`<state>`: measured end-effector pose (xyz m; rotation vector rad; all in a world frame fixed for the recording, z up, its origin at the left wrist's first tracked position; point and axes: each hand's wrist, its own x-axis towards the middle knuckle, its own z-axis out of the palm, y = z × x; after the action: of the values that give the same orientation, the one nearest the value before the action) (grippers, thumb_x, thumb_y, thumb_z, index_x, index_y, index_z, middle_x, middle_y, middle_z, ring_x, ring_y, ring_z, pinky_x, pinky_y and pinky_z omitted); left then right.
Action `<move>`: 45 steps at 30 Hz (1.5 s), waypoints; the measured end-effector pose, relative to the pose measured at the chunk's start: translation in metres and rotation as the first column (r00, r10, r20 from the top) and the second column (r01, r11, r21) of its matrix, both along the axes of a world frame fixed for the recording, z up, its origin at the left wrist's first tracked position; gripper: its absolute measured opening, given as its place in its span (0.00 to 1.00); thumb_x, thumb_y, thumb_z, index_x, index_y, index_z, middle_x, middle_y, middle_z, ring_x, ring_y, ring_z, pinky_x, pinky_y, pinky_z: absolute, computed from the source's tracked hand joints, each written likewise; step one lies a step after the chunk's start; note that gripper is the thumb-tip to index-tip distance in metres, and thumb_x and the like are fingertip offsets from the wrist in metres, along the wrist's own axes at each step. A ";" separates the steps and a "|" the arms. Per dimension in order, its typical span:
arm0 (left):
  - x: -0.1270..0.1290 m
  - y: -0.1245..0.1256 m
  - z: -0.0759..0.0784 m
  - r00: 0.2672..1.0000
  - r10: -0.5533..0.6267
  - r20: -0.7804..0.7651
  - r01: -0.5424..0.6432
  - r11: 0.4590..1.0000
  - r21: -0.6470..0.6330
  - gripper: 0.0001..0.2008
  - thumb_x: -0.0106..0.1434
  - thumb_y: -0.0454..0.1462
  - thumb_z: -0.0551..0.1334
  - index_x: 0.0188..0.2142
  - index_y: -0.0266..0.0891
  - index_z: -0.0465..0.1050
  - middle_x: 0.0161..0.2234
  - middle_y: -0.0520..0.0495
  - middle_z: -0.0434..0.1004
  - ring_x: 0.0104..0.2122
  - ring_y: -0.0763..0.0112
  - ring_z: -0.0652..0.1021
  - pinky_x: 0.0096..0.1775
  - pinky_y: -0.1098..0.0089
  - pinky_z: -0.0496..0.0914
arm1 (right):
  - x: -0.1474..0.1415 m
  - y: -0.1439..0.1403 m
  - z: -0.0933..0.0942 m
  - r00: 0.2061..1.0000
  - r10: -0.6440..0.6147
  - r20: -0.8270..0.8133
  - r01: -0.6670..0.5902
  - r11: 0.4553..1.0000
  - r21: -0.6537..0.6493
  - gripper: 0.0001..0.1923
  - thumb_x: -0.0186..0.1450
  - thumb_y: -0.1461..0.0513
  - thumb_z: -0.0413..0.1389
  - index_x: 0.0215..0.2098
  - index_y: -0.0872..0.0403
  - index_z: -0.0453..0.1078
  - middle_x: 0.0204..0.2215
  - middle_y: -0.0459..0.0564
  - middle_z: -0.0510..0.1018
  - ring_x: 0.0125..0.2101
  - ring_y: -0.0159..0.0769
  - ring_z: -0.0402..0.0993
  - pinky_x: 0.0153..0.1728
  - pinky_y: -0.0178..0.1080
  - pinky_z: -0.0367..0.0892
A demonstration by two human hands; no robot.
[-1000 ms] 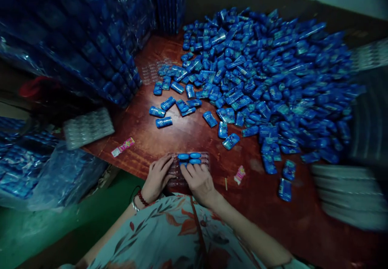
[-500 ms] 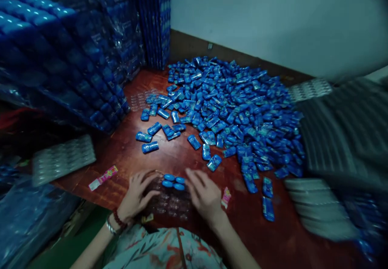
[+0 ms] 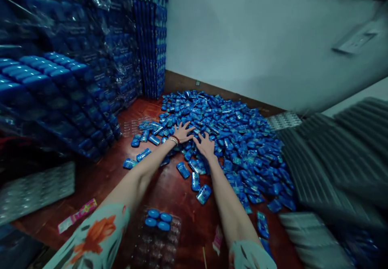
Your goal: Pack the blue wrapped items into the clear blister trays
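My left hand (image 3: 183, 133) is spread over the near side of a large pile of small blue packets (image 3: 242, 135), its fingers apart. Beside it, my right hand (image 3: 206, 145) also reaches onto the pile with its fingers spread. Neither hand has a packet gripped in it that I can see. Close to my body lies a clear plastic tray (image 3: 156, 246) with rows of moulded hollows. Several glossy blue oval pieces (image 3: 158, 219) sit at its far end. Loose blue packets (image 3: 182, 170) lie on the red-brown table (image 3: 169, 188) between the tray and the pile.
Tall stacks of blue packs (image 3: 81, 111) in clear film stand at the left. Stacked clear trays (image 3: 318, 159) fill the right side, and another tray (image 3: 42, 188) lies at the left edge. Pink wrapper strips (image 3: 77, 215) lie nearby. A pale wall (image 3: 242, 38) closes the back.
Both hands have left the sides of the clear tray and stretched forward onto the packet pile. The blue oval pieces stay in the tray. My view has tilted upward.
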<state>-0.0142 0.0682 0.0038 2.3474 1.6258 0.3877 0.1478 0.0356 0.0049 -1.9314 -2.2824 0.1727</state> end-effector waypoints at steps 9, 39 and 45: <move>-0.056 -0.056 -0.010 0.992 -0.057 -0.113 0.057 0.998 -0.002 0.28 0.61 0.47 0.54 0.60 0.50 0.55 0.62 0.46 0.51 0.55 0.42 0.58 0.53 0.40 0.48 | -0.024 -0.049 -0.020 0.924 0.364 -0.121 -0.369 0.929 -0.026 0.26 0.66 0.49 0.44 0.59 0.48 0.59 0.58 0.54 0.62 0.56 0.42 0.57 0.52 0.44 0.55; -0.095 -0.247 -0.016 0.980 -0.181 -0.084 0.164 0.970 -0.178 0.13 0.59 0.35 0.59 0.44 0.37 0.70 0.40 0.40 0.72 0.41 0.58 0.72 0.40 0.64 0.65 | -0.041 -0.206 0.009 0.822 0.565 -0.073 -0.560 0.778 -0.284 0.27 0.61 0.64 0.54 0.58 0.46 0.56 0.47 0.50 0.68 0.39 0.38 0.73 0.29 0.34 0.61; -0.118 -0.269 -0.016 0.906 0.070 0.417 -0.051 0.997 -0.058 0.19 0.64 0.36 0.55 0.54 0.40 0.62 0.46 0.44 0.73 0.44 0.64 0.73 0.46 0.65 0.64 | -0.052 -0.211 0.013 0.814 0.578 -0.065 -0.565 0.760 -0.321 0.24 0.63 0.65 0.49 0.58 0.47 0.56 0.45 0.53 0.70 0.39 0.37 0.73 0.34 0.35 0.62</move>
<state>-0.1320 -0.2006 -0.0122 2.0021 1.4791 0.7984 0.0958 -0.1757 0.0180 -1.2656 -2.9616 0.6228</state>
